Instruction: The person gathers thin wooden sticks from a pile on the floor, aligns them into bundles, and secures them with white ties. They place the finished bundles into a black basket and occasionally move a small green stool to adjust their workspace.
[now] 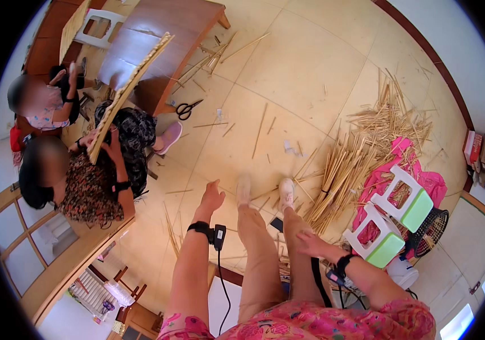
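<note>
My left hand is stretched forward over the floor, empty, its fingers partly extended. My right hand rests at my right knee with its fingers spread and nothing in it. Near that hand lie a tied bundle of dry straw stalks and a dark phone-like slab on the floor. Black straps with small devices are on both my wrists. To the left, a seated person holds a long woven straw strip with both hands.
Another person sits behind. Black-handled scissors lie by the brown table. At right are a loose straw heap, pink cloth, two white-and-green stools and a black basket. Stray stalks litter the floor.
</note>
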`<state>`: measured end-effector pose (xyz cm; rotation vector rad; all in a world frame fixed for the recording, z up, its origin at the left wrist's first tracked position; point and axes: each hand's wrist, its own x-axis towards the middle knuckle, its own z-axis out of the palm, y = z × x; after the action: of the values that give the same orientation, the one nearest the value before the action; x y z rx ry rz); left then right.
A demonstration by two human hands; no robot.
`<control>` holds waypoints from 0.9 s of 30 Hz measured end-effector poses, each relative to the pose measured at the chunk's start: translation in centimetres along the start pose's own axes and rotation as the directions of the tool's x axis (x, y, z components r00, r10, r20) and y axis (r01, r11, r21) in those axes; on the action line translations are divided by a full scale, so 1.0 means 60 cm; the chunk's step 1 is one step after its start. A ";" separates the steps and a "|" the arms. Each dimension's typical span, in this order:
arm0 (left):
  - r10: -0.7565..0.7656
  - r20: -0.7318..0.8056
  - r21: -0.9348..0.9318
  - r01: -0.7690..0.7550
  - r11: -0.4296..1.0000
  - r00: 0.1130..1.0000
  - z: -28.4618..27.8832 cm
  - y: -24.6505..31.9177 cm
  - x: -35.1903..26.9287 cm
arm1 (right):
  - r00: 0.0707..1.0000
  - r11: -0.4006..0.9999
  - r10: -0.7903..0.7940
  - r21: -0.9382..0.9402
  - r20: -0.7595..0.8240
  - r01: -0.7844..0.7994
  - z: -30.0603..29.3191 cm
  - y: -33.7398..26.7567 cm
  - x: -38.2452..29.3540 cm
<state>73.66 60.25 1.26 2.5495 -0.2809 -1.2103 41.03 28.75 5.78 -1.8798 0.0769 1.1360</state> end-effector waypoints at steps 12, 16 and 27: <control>-0.167 0.032 0.088 0.164 0.983 0.985 0.041 -0.070 0.459 | 0.922 0.984 -0.130 0.063 -0.365 0.164 -0.129 -0.025 0.107; -0.172 0.046 0.155 0.163 0.974 0.984 0.057 -0.080 0.557 | 0.883 0.983 -0.141 0.045 -0.447 0.179 -0.190 -0.052 0.175; -0.109 -0.007 0.187 0.108 0.976 0.994 0.116 -0.153 0.708 | 0.847 0.970 -0.212 0.002 -0.487 0.244 -0.258 -0.030 0.265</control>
<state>95.19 54.67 -36.69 2.7562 -0.2709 -1.2830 61.43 24.55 -2.11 -2.0149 0.1631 0.4748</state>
